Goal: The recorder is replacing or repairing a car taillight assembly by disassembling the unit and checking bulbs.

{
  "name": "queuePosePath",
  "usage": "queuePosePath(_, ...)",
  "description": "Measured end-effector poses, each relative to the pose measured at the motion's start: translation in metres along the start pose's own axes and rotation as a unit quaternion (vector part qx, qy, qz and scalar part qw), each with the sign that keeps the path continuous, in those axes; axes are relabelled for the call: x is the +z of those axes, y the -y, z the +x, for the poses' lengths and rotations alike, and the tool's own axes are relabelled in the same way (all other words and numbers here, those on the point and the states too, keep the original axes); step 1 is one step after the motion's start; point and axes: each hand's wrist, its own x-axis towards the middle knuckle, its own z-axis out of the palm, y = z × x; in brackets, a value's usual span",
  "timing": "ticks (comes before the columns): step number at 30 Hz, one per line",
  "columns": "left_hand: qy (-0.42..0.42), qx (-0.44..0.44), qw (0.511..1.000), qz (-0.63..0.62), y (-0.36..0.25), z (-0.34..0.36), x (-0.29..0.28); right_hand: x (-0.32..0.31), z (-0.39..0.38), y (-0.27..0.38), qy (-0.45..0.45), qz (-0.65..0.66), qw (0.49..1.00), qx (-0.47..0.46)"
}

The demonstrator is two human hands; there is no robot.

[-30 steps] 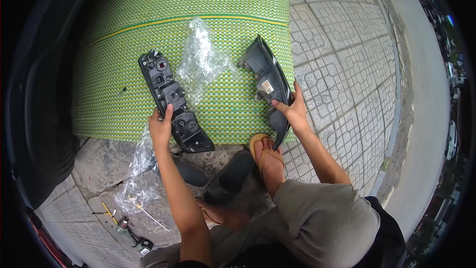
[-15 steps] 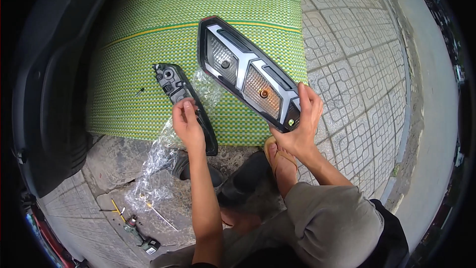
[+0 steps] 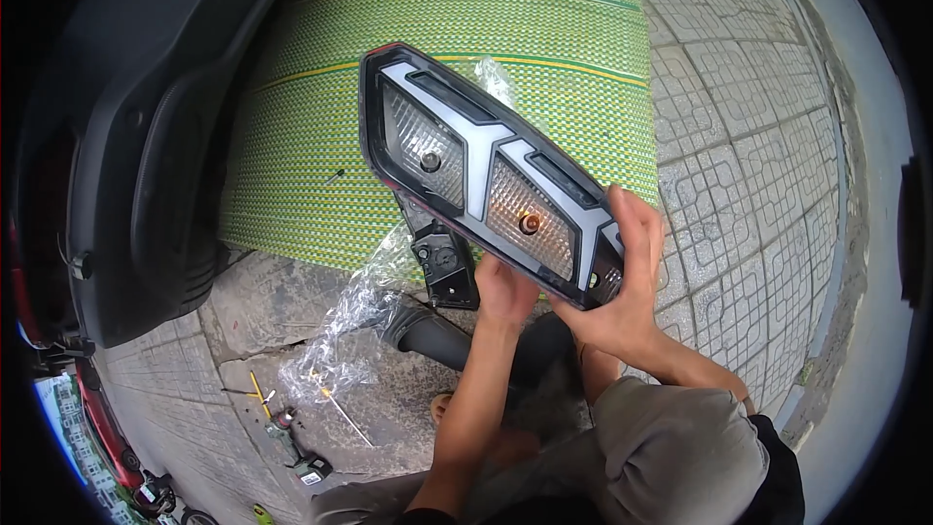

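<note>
Black-framed lamp unit (image 3: 491, 175), clear lenses with white trim: raised over the green woven mat (image 3: 544, 29), larger in view than half a second ago. Right hand (image 3: 622, 282) grips its lower end; left hand (image 3: 505, 290) now grips beneath it, having left the black bracket (image 3: 442, 258).

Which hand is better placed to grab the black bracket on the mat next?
Left. The left hand sits under the tail light, right beside the black bracket on the green mat. The right hand wraps the light's near end, carrying it, farther from the bracket.
</note>
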Motion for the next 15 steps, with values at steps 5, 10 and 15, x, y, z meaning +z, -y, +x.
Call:
queuePosePath(5,-0.023,-0.036,0.996,-0.080,0.011,0.002,0.003,0.000,0.004,0.008,0.028,0.001,0.999,0.017)
queuePosePath(10,-0.098,-0.025,0.994,-0.036,0.008,-0.002,0.005,-0.004,0.019,0.009,0.069,0.027,0.991,0.108)
queuePosePath(15,-0.056,0.152,0.933,0.323,-0.003,0.000,0.000,-0.001,0.025,-0.016,0.103,0.364,0.855,0.355)
